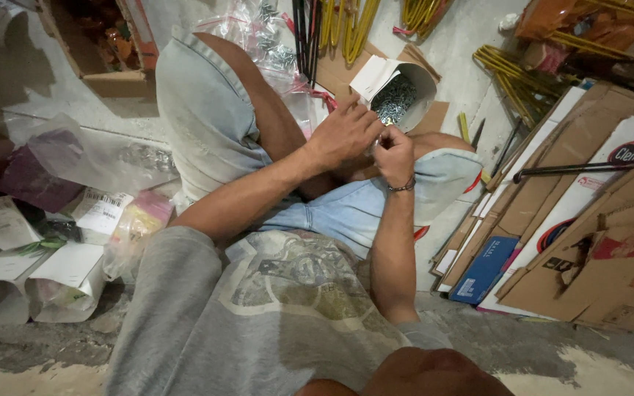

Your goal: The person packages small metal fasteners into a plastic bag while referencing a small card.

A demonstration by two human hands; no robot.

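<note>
Bags (89,213) of clear plastic and white cartons (67,282) lie at the far left on the floor. Next comes the left hand (343,136), fingers (365,125) curled narrow, tips meeting the right hand (394,150) over the lap; whether they pinch anything cannot be told. The right hand is a closed fist, its contents hidden. Just beyond both hands a white box (398,88) of small metal pieces stands open, tilted toward them. Flattened cardboard (588,235) lies at the right.
</note>
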